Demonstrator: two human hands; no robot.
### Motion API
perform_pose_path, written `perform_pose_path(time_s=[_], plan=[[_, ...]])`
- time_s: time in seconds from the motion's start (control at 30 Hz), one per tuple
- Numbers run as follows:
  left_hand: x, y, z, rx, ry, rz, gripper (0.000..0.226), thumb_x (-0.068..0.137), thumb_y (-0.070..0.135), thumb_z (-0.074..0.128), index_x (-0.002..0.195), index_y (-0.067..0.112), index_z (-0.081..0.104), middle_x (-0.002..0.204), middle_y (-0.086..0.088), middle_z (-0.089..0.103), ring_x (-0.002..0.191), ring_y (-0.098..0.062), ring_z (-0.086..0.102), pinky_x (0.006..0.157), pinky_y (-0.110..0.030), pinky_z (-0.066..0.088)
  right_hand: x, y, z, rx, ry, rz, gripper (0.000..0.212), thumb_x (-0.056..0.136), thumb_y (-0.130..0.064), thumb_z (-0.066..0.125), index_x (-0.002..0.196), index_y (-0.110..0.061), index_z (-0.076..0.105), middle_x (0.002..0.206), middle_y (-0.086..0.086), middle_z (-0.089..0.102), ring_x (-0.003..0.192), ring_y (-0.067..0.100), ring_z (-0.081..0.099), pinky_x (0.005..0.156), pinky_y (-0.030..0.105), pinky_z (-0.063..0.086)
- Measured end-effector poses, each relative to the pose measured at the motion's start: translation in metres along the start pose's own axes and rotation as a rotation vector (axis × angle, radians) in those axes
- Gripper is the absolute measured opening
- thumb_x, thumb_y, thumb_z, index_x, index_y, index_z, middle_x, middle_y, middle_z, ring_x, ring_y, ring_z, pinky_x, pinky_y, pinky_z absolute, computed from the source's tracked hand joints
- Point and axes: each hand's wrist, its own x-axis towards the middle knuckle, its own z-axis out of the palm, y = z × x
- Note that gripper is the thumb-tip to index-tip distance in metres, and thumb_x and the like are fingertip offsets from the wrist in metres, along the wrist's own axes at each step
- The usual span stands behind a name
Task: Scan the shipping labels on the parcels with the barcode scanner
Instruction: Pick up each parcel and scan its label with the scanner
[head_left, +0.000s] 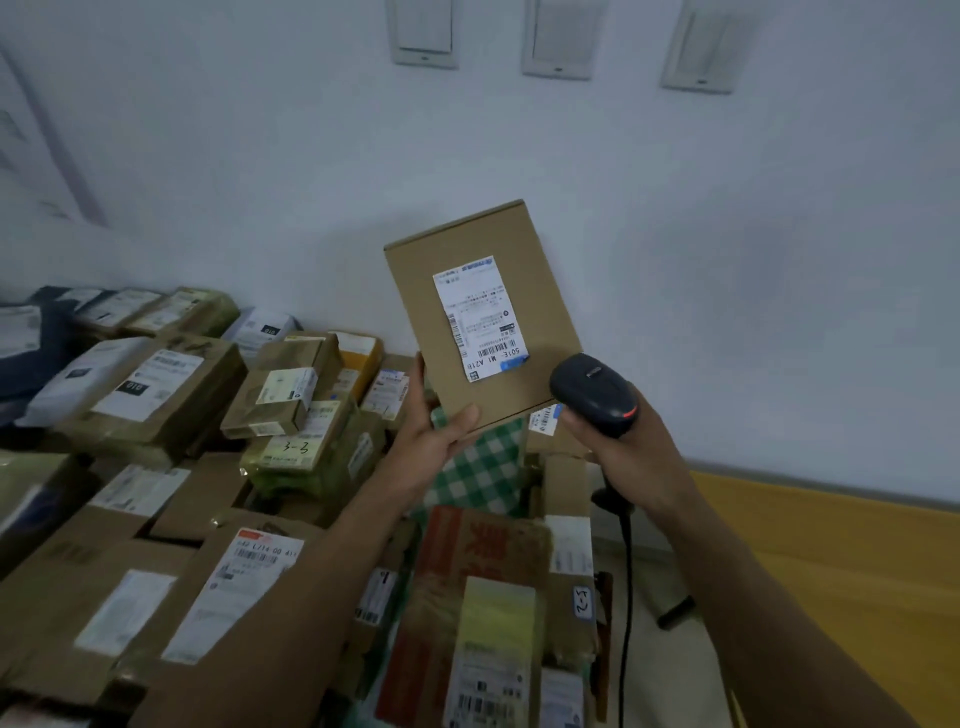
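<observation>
Pinching the box (483, 312) by its lower corner, left hand (439, 434) is coping easily, likely light, stiff cardboard; right hand (628, 447) is gripping the scanner (595, 392).

dim, bluish, edges warped, soft

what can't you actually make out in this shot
Head view only:
- Fine print on the shipping label of the box held by the left hand: too small and blurred.
- Barcode scanner window and trigger: the window is turned away, and the right hand covers the trigger.
- Scanner cable: its far end is cut off by the bottom edge.
- Green checked item: mostly hidden behind the box and the left forearm.
</observation>
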Motion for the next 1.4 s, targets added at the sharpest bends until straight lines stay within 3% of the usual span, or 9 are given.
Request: perform_pose_path(time_s=[0.2,0.43,0.57,0.7,0.83,0.93,1.03,1.23,1.4], plan=[[-0.015,0.004,0.007,0.186,0.085,0.04,0.106,0.077,0.02,0.091,0.148,0.062,0.025,0.144,0.008,0.054,0.133,-0.017,0.055,0.102,-0.046,0.055,-0.016,-0.01,-0.01,0.022,0.005,-0.027,0.046,0.085,-0.042,0.084,0.121,-0.054,0.058,0.117,-0.024,0.07,0.111,0.005,0.067,0.097,0.049,0.059],[-0.021,0.013,0.009,0.224,0.151,0.092,0.111,0.077,0.008,0.09,0.155,0.051,0.023,0.136,0.008,0.058,0.125,-0.005,0.057,0.078,-0.013,0.056,-0.024,-0.025,-0.008,-0.011,-0.026,-0.036,0.043,0.089,-0.036,0.081,0.121,-0.05,0.055,0.123,-0.015,0.069,0.109,0.005,0.066,0.098,0.045,0.059],[-0.02,0.015,0.006,0.327,0.219,0.166,0.11,0.08,0.009,0.089,0.158,0.048,0.022,0.136,0.013,0.058,0.122,0.005,0.054,0.093,-0.022,0.055,-0.025,-0.028,-0.008,-0.104,0.0,-0.033,0.043,0.088,-0.042,0.08,0.125,-0.038,0.058,0.116,-0.012,0.071,0.106,0.009,0.068,0.095,0.047,0.059],[-0.014,0.017,0.0,0.406,0.273,0.178,0.112,0.082,0.007,0.086,0.149,0.06,0.014,0.128,0.012,0.06,0.126,-0.011,0.055,0.092,-0.019,0.051,-0.028,-0.035,-0.001,-0.143,-0.121,-0.025,0.038,0.093,-0.035,0.076,0.127,-0.03,0.059,0.106,-0.008,0.075,0.078,0.013,0.077,0.07,0.025,0.057],[-0.011,0.016,-0.003,0.455,0.272,0.189,0.112,0.085,0.001,0.081,0.162,0.041,0.01,0.142,0.002,0.056,0.127,-0.009,0.051,0.098,-0.022,0.052,-0.028,-0.041,0.008,-0.146,-0.202,-0.023,0.026,0.097,-0.027,0.072,0.122,-0.029,0.064,0.088,-0.001,0.078,0.065,0.015,0.074,0.06,0.02,0.054],[-0.011,0.015,-0.005,0.448,0.279,0.195,0.11,0.086,0.0,0.08,0.164,0.034,0.009,0.145,0.002,0.053,0.117,0.009,0.053,0.104,-0.029,0.053,-0.027,-0.042,0.012,-0.152,-0.197,-0.011,0.019,0.097,-0.027,0.071,0.115,-0.024,0.067,0.08,0.002,0.075,0.058,0.01,0.066,0.06,0.022,0.054],[-0.011,0.013,-0.006,0.439,0.303,0.193,0.11,0.087,-0.002,0.078,0.164,0.031,0.007,0.142,0.001,0.053,0.105,0.027,0.05,0.088,-0.006,0.05,-0.026,-0.042,0.015,-0.162,-0.236,0.014,0.022,0.097,-0.03,0.07,0.111,-0.013,0.068,0.074,0.006,0.069,0.056,0.008,0.061,0.06,0.024,0.051],[-0.014,0.012,-0.008,0.448,0.32,0.145,0.11,0.088,-0.001,0.077,0.166,0.029,0.006,0.138,0.009,0.053,0.123,-0.004,0.049,0.111,-0.034,0.046,-0.027,-0.044,0.02,-0.12,-0.273,0.039,0.023,0.098,-0.03,0.071,0.12,-0.026,0.064,0.078,0.0,0.067,0.056,0.002,0.059,0.059,0.017,0.049],[-0.013,0.013,-0.01,0.461,0.321,0.128,0.11,0.089,-0.001,0.076,0.166,0.03,0.004,0.143,0.012,0.046,0.127,-0.001,0.042,0.111,-0.029,0.041,-0.024,-0.041,0.022,-0.12,-0.269,0.036,0.031,0.097,-0.03,0.072,0.126,-0.023,0.061,0.079,-0.002,0.066,0.057,0.001,0.06,0.059,0.015,0.049]])
